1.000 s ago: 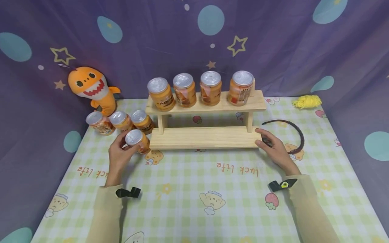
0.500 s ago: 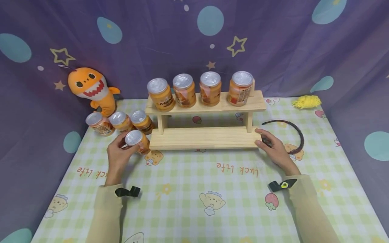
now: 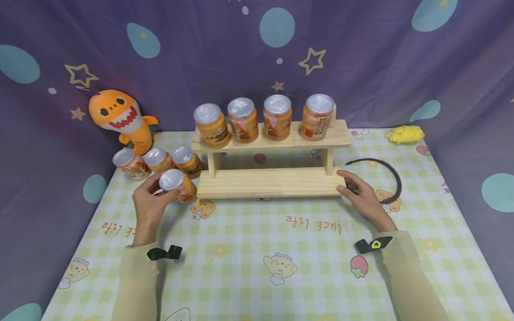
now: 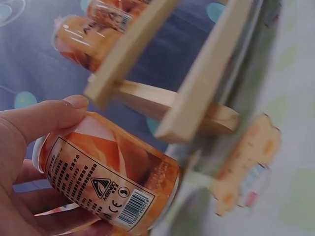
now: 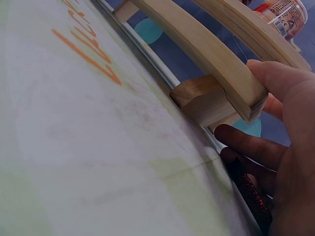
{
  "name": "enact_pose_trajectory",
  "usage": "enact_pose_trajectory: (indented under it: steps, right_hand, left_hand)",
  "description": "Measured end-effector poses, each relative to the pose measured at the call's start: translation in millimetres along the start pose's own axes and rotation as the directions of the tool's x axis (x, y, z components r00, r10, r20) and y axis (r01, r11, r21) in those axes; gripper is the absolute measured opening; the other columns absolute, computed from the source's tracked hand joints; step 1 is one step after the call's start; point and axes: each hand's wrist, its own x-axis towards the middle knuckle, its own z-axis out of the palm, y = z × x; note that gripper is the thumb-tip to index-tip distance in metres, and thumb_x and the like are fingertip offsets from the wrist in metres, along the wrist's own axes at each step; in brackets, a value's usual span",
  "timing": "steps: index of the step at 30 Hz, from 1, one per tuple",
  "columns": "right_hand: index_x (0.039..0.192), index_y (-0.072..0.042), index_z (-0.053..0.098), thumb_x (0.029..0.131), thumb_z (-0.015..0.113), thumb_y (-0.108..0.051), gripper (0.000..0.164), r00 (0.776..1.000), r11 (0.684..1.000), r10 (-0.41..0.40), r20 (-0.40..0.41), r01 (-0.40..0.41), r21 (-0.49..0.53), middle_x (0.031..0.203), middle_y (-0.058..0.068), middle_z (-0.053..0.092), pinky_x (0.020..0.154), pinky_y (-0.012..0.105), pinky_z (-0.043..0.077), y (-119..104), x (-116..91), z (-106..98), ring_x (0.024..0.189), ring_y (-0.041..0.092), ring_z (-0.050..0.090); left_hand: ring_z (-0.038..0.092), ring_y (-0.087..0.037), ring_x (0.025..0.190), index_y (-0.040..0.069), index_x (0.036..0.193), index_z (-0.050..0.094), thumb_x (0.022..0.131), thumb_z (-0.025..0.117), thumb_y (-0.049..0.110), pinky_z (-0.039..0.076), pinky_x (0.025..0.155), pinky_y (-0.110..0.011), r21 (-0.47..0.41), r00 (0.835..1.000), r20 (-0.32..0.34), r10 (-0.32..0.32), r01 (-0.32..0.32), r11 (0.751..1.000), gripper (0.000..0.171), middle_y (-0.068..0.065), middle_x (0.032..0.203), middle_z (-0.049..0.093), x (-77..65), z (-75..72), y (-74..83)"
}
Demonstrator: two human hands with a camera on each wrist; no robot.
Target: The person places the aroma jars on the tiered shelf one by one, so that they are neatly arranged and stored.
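- The left hand (image 3: 149, 199) grasps one jar (image 3: 182, 183), thumb on the near side and the other fingers curled round the far side.
- That held jar is just left of the left end of the rack's lower board (image 3: 269, 182). Its long axis runs roughly up and down, the silver lid end uppermost and the base toward the cloth; whether the base touches the cloth is hard to tell.
- The label panel with barcode on the held jar shows in the left wrist view.
- The right hand (image 3: 363, 197) pinches the right end of the lower board.
- A dark object with red glitter (image 5: 252, 194) sits by the right fingers, partly hidden.
- One wooden rack, long axis left to right: two boards, the lower one nearer, the upper board (image 3: 277, 143) farther.
- Four jars (image 3: 277, 119) stand in a row on the upper board, lids up.
- Three more jars (image 3: 157, 159) stand on the cloth at far left, lids up; eight jars in all.
- One orange shark plush (image 3: 122, 117) is just beyond those three.
- One dark curved band (image 3: 395, 178) lies right of the rack, and one yellow yarn bundle (image 3: 405, 134) at far right.
- Beneath lies a green checked cloth (image 3: 249, 263).
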Motion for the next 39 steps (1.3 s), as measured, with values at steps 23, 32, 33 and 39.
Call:
enact_pose_trajectory:
  steps: [23, 32, 33, 39]
  right_hand:
    - [0.147, -0.016, 0.05, 0.101, 0.061, -0.024, 0.048, 1.0, 1.0, 0.0, 0.005, 0.0, 0.005, 0.138, 0.018, 0.061, 0.092, 0.003, 0.038, -1.6, -0.7, 0.0, 0.108, -0.016, 0.053]
    - [0.147, -0.015, 0.05, 0.1, 0.061, -0.022, 0.048, 1.0, 1.0, -0.011, 0.007, 0.011, 0.012, 0.137, 0.019, 0.061, 0.091, 0.004, 0.039, -0.9, -0.5, 0.6, 0.108, -0.016, 0.053]
    - [0.147, -0.015, 0.05, 0.1, 0.061, -0.022, 0.048, 1.0, 1.0, -0.011, 0.009, 0.011, 0.014, 0.138, 0.019, 0.061, 0.091, 0.004, 0.039, -0.8, -0.4, 0.6, 0.108, -0.016, 0.053]
    - [0.147, -0.016, 0.05, 0.1, 0.062, -0.023, 0.048, 1.0, 1.0, -0.003, 0.005, 0.003, 0.003, 0.139, 0.018, 0.061, 0.092, 0.003, 0.038, 0.3, -0.1, -0.3, 0.108, -0.016, 0.052]
  left_hand:
    - [0.067, 0.002, 0.085, 0.001, 0.121, 0.07, 0.066, 0.089, -0.003, 0.056, 0.07, -0.012, -0.049, 0.986, 0.105, 0.133, -0.129, 0.99, 0.058, 0.02, 0.095, 0.066, -14.9, 21.9, 79.5]
    - [0.068, 0.002, 0.081, 0.004, 0.119, 0.071, 0.066, 0.091, 0.004, 0.056, 0.069, -0.015, -0.071, 0.954, 0.226, 0.197, -0.186, 0.98, 0.057, 0.012, 0.097, 0.069, -18.0, 51.1, 94.4]
    - [0.068, 0.001, 0.082, 0.004, 0.119, 0.071, 0.066, 0.091, 0.004, 0.057, 0.07, -0.015, -0.079, 0.951, 0.238, 0.196, -0.183, 0.98, 0.057, 0.008, 0.098, 0.07, -18.5, 54.3, 95.6]
    - [0.066, 0.002, 0.088, 0.004, 0.121, 0.07, 0.067, 0.092, 0.007, 0.057, 0.071, -0.015, -0.078, 0.933, 0.294, 0.208, -0.194, 0.978, 0.058, -0.016, 0.11, 0.072, -20.5, 73.8, 103.2]
